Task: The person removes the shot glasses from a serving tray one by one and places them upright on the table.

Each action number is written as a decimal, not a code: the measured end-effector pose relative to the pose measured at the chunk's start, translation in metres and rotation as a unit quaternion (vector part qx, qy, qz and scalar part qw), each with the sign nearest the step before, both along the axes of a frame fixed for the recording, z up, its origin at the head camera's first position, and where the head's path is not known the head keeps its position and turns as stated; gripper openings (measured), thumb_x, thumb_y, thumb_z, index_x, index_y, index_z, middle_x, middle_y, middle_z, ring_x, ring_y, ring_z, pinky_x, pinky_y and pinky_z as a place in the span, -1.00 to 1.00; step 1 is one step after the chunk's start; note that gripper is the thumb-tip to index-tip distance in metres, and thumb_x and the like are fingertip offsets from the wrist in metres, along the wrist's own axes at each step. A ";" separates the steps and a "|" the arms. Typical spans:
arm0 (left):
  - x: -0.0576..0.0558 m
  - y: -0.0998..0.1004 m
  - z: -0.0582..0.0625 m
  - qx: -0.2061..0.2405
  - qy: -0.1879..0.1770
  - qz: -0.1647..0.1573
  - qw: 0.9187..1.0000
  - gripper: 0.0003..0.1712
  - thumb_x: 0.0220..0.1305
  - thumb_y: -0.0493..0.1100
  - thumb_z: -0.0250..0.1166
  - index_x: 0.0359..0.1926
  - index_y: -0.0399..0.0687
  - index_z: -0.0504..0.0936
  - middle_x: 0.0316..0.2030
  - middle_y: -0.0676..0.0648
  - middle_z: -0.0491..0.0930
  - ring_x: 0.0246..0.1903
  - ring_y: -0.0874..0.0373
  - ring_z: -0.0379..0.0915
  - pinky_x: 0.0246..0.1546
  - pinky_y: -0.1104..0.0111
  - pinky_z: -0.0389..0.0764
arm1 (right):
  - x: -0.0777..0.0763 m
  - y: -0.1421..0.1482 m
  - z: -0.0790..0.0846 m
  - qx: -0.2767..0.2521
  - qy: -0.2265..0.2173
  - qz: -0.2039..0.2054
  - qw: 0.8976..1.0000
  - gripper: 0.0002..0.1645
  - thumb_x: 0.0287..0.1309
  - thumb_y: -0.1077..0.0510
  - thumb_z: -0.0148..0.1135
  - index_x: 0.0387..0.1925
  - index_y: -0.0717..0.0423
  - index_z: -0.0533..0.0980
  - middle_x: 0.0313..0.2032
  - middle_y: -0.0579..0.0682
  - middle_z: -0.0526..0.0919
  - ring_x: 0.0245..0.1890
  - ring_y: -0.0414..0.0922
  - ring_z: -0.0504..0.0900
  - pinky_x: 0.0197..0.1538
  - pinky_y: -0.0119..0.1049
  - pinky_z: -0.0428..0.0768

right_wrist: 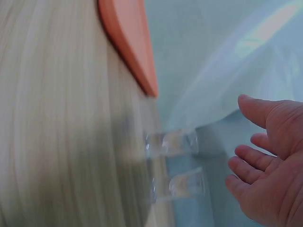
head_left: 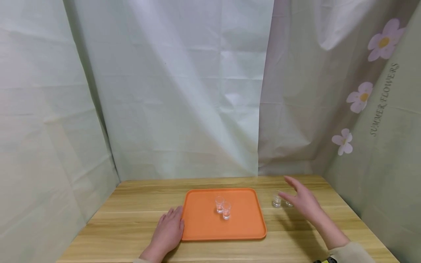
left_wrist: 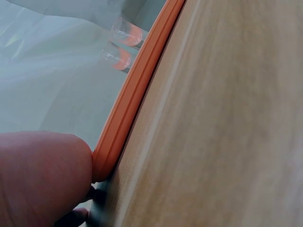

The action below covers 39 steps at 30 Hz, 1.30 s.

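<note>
An orange tray (head_left: 243,226) lies on the wooden table, with two small clear shot glasses standing on it, a rear one (head_left: 219,204) and a front one (head_left: 226,210). My left hand (head_left: 167,229) rests on the table at the tray's left edge, its thumb (left_wrist: 45,175) touching the rim in the left wrist view. To the right of the tray stand two more clear glasses, one (head_left: 277,201) in plain sight and one (head_left: 289,203) partly behind my right hand (head_left: 304,201). That hand hovers by them, thumb and fingers apart, holding nothing; the right wrist view shows a gap to both glasses.
The wooden table (head_left: 131,215) extends on both sides of the tray. Pale fabric sheets (head_left: 184,109) hang behind and at both sides, the right one printed with flowers (head_left: 384,42) and lettering.
</note>
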<state>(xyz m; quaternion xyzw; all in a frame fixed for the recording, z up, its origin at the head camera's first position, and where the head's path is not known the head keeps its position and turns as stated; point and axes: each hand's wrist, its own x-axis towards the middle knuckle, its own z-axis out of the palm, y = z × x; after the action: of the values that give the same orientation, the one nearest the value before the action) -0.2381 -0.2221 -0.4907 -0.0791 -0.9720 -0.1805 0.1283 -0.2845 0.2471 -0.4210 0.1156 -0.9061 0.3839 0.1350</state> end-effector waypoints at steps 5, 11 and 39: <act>-0.001 0.000 -0.001 -0.002 0.000 0.000 1.000 -0.42 0.60 -0.24 0.21 0.51 -0.44 0.48 0.45 -0.38 0.53 0.50 -0.47 0.33 0.51 -0.39 0.25 | 0.004 -0.021 0.002 -0.021 -0.006 0.023 0.999 -0.09 0.49 -0.06 0.46 0.60 0.33 0.33 0.51 0.43 0.43 0.51 0.48 0.37 0.47 0.44 0.40; -0.001 0.000 -0.001 -0.003 0.003 -0.002 1.000 -0.43 0.60 -0.24 0.21 0.50 -0.44 0.49 0.45 -0.38 0.53 0.49 -0.47 0.33 0.50 -0.39 0.26 | 0.006 -0.045 -0.002 -0.038 -0.025 0.056 0.997 -0.09 0.48 -0.08 0.47 0.61 0.28 0.34 0.52 0.36 0.45 0.54 0.42 0.37 0.51 0.37 0.41; -0.001 0.000 0.000 -0.003 -0.010 0.001 1.000 -0.42 0.61 -0.23 0.22 0.52 -0.43 0.47 0.46 -0.36 0.52 0.51 -0.46 0.32 0.51 -0.38 0.25 | 0.005 -0.122 -0.023 -0.105 -0.070 0.148 0.981 -0.20 0.44 0.02 0.52 0.52 0.28 0.46 0.41 0.30 0.60 0.42 0.30 0.57 0.49 0.25 0.49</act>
<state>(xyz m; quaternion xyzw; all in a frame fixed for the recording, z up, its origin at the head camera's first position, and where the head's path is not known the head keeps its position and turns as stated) -0.2388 -0.2226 -0.4909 -0.0769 -0.9738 -0.1784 0.1185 -0.2799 0.1247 -0.4439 0.2060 -0.8407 0.5002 0.0242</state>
